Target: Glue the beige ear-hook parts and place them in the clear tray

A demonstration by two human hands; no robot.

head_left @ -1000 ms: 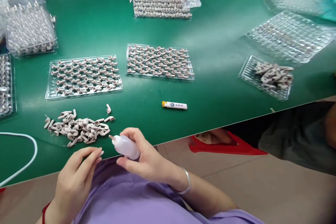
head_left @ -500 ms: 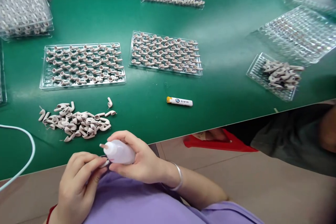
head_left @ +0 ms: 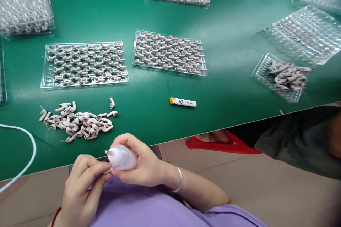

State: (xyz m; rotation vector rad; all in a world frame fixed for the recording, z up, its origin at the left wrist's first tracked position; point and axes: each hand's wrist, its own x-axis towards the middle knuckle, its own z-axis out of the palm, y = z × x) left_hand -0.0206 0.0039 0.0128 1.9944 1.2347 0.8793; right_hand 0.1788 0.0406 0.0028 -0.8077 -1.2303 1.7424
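Note:
Close to my body, my left hand (head_left: 81, 189) is closed in a pinch on a small pale earbud shell (head_left: 107, 171), mostly covered by the fingers. My right hand (head_left: 147, 168) wraps round a translucent white squeeze bottle (head_left: 124, 158), its brownish nozzle tip tilted up and to the left. The shell lies right beside the bottle, near the right thumb. Just beyond both hands, a loose pile of pale earbud shells (head_left: 80, 124) is spread on the green table (head_left: 144, 113). Several have fine wires sticking out.
Two clear trays, a left one (head_left: 48, 82) and a middle one (head_left: 135, 64), hold rows of shells. A lighter (head_left: 188, 103) lies in front. Stacked trays (head_left: 34, 3) stand far left. A heaped small tray (head_left: 259, 69) sits right, near a seated person. A white cable (head_left: 29, 136) curves at left.
The left hand has shifted slightly right and down with the shell, which shows less metal now. The bottle has tipped a little, its nozzle moving right and down.

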